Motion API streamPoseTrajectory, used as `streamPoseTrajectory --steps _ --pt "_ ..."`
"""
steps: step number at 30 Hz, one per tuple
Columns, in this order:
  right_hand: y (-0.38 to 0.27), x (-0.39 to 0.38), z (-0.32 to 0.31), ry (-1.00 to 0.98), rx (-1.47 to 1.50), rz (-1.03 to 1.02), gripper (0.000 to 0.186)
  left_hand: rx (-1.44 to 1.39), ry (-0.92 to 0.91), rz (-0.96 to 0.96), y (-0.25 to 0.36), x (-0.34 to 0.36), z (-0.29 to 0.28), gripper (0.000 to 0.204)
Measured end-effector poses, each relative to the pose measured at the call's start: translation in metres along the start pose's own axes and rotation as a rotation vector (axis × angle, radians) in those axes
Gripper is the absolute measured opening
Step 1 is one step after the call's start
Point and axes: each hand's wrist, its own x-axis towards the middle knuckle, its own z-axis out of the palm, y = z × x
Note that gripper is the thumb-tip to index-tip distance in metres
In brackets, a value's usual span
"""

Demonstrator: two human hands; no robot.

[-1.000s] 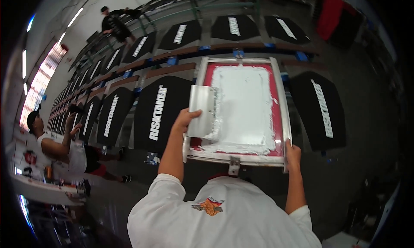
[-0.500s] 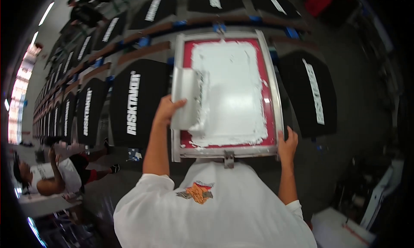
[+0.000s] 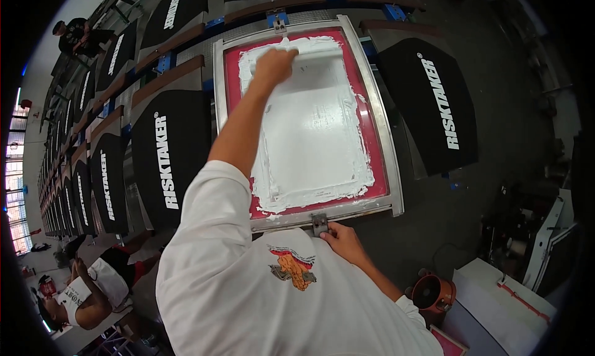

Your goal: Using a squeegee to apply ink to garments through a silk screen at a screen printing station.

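A screen-printing frame point(image 3: 385, 151) with metal sides and a red border lies in front of me, its mesh spread with white ink point(image 3: 316, 139). Ragged ridges of ink run round the coated area. At the frame's far end my left hand point(image 3: 276, 65) is closed on a squeegee point(image 3: 322, 57), which lies crosswise over the ink; the hand covers part of it. My right hand point(image 3: 344, 240) is at the near edge, its fingers closed around a small metal bracket point(image 3: 319, 223) at the middle of that edge.
Black printed fabric panels lie on boards either side, one on the left point(image 3: 167, 164) and one on the right point(image 3: 434, 108). More line a rail point(image 3: 180, 43) running left. One person point(image 3: 99, 288) sits lower left, another point(image 3: 80, 37) far left. An orange fan point(image 3: 432, 292) stands lower right.
The squeegee has gone from the frame's left side to its far end, turned crosswise, in my left hand. My right hand has moved from the right near corner to the bracket. The view has shifted.
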Motion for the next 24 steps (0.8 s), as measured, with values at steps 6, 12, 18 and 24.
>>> streamPoseTrajectory --steps 6,12,18,24 --pt "0.013 0.004 0.011 0.139 -0.084 -0.214 0.022 -0.145 0.034 0.053 0.048 -0.102 -0.008 0.036" --pt "0.025 0.009 0.025 0.267 -0.035 -0.312 0.022 -0.312 -0.03 0.005 0.077 -0.175 -0.092 0.038" --pt "0.029 0.021 0.019 0.095 0.156 -0.186 0.022 -0.453 -0.008 -0.089 0.094 -0.216 -0.114 0.037" --pt "0.049 0.037 0.017 -0.049 0.322 -0.178 0.025 -0.404 -0.101 -0.144 0.112 -0.241 -0.129 0.035"
